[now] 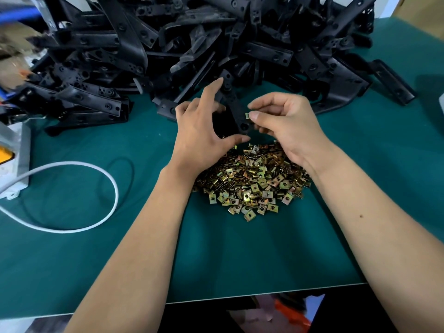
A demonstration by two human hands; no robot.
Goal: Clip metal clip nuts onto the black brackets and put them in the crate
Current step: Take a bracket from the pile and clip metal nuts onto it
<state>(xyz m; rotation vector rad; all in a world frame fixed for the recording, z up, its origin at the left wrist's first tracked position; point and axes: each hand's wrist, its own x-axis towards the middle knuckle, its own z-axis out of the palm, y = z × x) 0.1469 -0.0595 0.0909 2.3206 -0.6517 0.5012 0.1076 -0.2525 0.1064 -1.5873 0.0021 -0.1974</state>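
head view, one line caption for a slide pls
Left hand holds a flat black plastic bracket while the right hand pinches a brass-coloured metal clip nut onto its edge.

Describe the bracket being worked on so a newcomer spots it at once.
Start at the big heap of black brackets on the green table. Just in front, above the brass clip nuts, one black bracket is off the heap, held by the left hand.
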